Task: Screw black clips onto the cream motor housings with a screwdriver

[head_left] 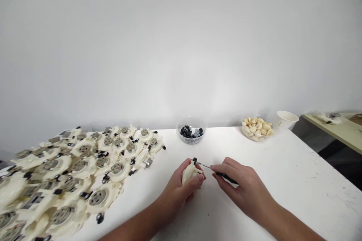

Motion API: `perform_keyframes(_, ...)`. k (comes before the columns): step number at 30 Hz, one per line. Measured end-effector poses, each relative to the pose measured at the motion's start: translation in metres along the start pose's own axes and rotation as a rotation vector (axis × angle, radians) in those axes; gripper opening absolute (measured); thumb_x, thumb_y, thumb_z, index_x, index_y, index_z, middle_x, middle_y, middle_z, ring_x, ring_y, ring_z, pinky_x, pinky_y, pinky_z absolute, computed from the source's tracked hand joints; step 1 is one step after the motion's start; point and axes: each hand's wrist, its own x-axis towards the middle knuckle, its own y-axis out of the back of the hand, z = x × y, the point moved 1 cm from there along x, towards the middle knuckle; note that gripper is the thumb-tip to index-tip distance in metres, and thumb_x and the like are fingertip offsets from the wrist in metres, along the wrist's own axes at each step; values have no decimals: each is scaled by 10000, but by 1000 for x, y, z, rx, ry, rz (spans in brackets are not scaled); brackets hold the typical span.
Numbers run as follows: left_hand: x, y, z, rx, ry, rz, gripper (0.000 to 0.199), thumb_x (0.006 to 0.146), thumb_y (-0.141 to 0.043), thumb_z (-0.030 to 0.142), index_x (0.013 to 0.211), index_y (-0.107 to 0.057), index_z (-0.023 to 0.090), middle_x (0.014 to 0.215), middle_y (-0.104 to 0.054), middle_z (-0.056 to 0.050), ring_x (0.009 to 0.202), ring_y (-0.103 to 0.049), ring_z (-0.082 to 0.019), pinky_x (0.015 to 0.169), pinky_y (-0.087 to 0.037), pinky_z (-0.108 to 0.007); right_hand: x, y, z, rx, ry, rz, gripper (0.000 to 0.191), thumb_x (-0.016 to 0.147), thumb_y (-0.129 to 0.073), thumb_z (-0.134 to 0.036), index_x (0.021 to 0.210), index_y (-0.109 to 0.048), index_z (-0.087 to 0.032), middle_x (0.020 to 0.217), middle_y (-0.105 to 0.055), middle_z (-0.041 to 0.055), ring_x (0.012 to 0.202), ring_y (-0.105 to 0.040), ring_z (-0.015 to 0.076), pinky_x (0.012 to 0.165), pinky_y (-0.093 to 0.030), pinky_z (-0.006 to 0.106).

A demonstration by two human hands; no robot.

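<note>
My left hand (181, 184) is closed around a cream plastic housing (190, 172) near the front middle of the table. A small black piece (195, 160) sits at the top of the housing. My right hand (240, 179) grips a screwdriver (227, 177) with a black handle. Its thin metal shaft points left, and the tip is close to the black piece; whether they touch is too small to tell.
Many cream motor housings (118, 169) cover the table's left side. Behind my hands stands a clear bowl (191, 140) of black and silvery small parts. Farther right are a bowl of cream pieces (257, 128) and a tilted paper cup (285, 120). A side table (339, 130) is at far right.
</note>
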Motion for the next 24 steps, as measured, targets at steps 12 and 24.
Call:
perform_keyframes(12, -1, -1, -4, 14, 0, 4, 381, 918, -652, 525, 1049, -531, 189, 852, -520, 12, 583, -374, -77, 488, -285, -204, -2, -3, 3, -29, 18, -11, 253, 1002, -524, -150, 1171, -674, -264, 835, -636, 11, 680, -618, 130, 622, -459, 242)
perform_keyframes(24, -7, -5, 6, 275, -102, 13, 337, 933, -656, 446, 1090, -492, 197, 960, -540, -15, 780, -475, -144, 725, -416, -271, 1, 3, 0, 26, 54, 17, 230, 991, -542, -129, 1140, -660, -258, 824, -629, 14, 675, -594, 134, 600, -439, 247)
